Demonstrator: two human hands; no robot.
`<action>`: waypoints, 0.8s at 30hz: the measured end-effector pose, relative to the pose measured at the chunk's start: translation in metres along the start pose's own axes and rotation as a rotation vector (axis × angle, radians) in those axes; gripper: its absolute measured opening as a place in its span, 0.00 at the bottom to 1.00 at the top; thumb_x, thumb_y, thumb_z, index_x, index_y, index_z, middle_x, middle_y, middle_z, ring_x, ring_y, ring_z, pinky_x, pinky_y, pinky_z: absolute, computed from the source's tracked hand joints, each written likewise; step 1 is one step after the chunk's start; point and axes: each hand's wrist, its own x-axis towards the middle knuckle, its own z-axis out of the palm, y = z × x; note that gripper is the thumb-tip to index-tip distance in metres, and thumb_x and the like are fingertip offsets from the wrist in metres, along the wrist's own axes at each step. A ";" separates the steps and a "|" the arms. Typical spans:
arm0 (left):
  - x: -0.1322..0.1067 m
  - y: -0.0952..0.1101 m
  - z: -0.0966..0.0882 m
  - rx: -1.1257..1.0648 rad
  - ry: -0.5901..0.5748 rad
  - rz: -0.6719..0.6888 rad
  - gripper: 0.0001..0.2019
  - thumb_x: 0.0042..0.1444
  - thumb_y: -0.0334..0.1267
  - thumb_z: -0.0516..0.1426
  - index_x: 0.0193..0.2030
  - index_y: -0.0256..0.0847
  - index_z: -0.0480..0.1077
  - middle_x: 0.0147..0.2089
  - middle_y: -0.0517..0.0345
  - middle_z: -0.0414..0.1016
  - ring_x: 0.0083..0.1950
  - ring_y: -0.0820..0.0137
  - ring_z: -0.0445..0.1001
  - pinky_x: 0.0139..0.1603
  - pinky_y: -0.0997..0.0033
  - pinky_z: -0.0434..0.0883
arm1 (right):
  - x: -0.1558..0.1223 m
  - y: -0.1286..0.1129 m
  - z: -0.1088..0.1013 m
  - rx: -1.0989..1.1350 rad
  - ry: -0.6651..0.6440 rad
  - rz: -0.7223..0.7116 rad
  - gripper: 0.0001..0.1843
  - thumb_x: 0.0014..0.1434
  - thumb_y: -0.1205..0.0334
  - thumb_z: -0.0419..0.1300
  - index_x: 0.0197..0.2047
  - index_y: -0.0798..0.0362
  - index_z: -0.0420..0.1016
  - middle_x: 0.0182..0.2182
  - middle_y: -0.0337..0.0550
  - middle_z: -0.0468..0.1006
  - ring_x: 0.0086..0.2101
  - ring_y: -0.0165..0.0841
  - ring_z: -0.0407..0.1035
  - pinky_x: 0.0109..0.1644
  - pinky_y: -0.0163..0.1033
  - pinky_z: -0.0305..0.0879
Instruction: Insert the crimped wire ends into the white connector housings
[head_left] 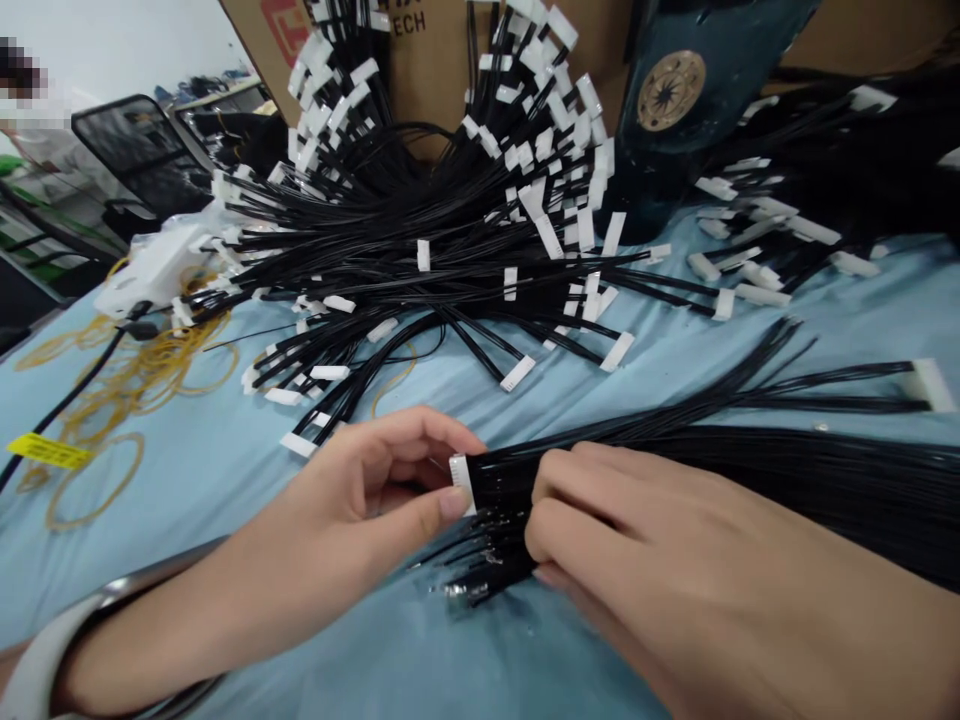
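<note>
My left hand point(352, 510) pinches a small white connector point(459, 480) between thumb and fingers, low in the middle of the view. Black wires run from that connector to the right. My right hand point(675, 570) is curled over a thick bundle of loose black wires point(825, 480) with bare metal ends point(480, 570), its fingertips pressed on wires just right of the connector. Both hands rest on a light blue cloth point(225, 470).
A big fan-shaped heap of black wire harnesses with white connectors point(450, 220) lies behind the hands. More harnesses point(765, 240) lie at the right. Yellow rubber bands point(127, 390) and a white plastic box point(150, 270) sit at the left. Cardboard boxes point(435, 60) stand behind.
</note>
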 end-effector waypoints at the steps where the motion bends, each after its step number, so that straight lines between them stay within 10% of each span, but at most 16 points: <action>1: 0.000 0.000 0.000 0.005 -0.005 -0.007 0.08 0.55 0.39 0.64 0.41 0.43 0.74 0.34 0.59 0.78 0.37 0.68 0.74 0.36 0.75 0.71 | 0.000 0.000 -0.001 0.019 -0.007 0.032 0.12 0.59 0.75 0.54 0.33 0.52 0.76 0.27 0.42 0.78 0.31 0.37 0.74 0.35 0.41 0.69; 24: -0.001 -0.004 0.003 0.034 0.025 0.065 0.04 0.59 0.34 0.63 0.41 0.46 0.76 0.34 0.64 0.80 0.37 0.72 0.78 0.36 0.81 0.73 | 0.003 0.012 -0.001 0.269 -0.001 0.218 0.19 0.63 0.73 0.48 0.31 0.54 0.78 0.24 0.40 0.74 0.22 0.36 0.70 0.24 0.43 0.69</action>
